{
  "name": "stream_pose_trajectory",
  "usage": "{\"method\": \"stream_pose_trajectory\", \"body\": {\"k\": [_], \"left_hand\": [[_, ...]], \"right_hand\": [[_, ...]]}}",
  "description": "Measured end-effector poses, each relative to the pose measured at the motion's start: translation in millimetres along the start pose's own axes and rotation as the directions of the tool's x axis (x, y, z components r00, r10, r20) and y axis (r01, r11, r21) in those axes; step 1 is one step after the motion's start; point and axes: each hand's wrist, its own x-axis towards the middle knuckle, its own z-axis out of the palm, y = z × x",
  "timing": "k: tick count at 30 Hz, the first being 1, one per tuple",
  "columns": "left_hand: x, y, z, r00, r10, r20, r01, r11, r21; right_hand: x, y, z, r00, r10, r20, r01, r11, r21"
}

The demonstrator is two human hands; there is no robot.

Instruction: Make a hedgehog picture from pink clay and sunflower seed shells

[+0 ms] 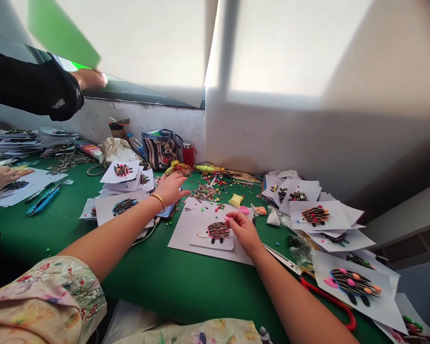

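My right hand (245,233) pinches a small bit of pink clay (226,218) at the upper right of a hedgehog picture (218,230). The hedgehog has a body of striped sunflower seeds, a pale snout and dark feet. Its card lies on a larger white sheet (181,234). My left hand (172,189), with a gold bangle, is stretched out with fingers apart, above the table left of the loose seeds (205,192). Pink clay (243,210), orange clay (261,210) and a yellow piece (236,199) lie behind my right hand.
Stacks of finished-looking hedgehog cards stand at left (120,179) and right (320,215). Red-handled scissors (329,301) lie right of my forearm. A phone (166,211) with a cable is under my left wrist. Another person's black sleeve (25,86) reaches to the window; a blue cutter (43,200) lies left.
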Motion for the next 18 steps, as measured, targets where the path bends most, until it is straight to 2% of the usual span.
{"method": "stream_pose_trajectory", "body": {"k": [2, 3, 6, 8, 10, 13, 18], "left_hand": [[-9.8, 36.3, 1.4, 0.995, 0.100, -0.015, -0.101, 0.978, -0.184], [-15.8, 55.0, 3.8, 0.993, 0.120, 0.000, -0.116, 0.953, -0.279], [-33.9, 104.0, 17.7, 0.981, 0.169, 0.098, -0.086, 0.825, -0.558], [-42.4, 125.4, 30.2, 0.972, 0.188, 0.138, -0.042, 0.721, -0.691], [-46.4, 136.5, 42.1, 0.972, 0.134, 0.195, 0.063, 0.648, -0.759], [-46.7, 138.9, 53.0, 0.971, 0.054, 0.232, 0.166, 0.545, -0.822], [-47.4, 132.0, 51.8, 0.939, 0.067, 0.336, 0.295, 0.341, -0.893]], "right_hand": [[-1.0, -0.5, 0.6, 1.000, -0.025, 0.003, 0.025, 1.000, -0.006], [-1.8, -1.2, 0.8, 0.999, -0.045, 0.005, 0.046, 0.999, -0.016], [-4.8, -4.4, 1.2, 0.991, -0.130, 0.011, 0.131, 0.986, -0.099], [-6.6, -6.4, 1.2, 0.982, -0.186, 0.009, 0.185, 0.964, -0.190], [-7.6, -7.8, 1.4, 0.974, -0.225, 0.012, 0.220, 0.938, -0.267], [-8.0, -8.1, 1.9, 0.968, -0.248, 0.029, 0.244, 0.916, -0.320], [-8.7, -6.3, 3.6, 0.973, -0.227, 0.046, 0.228, 0.908, -0.352]]}}
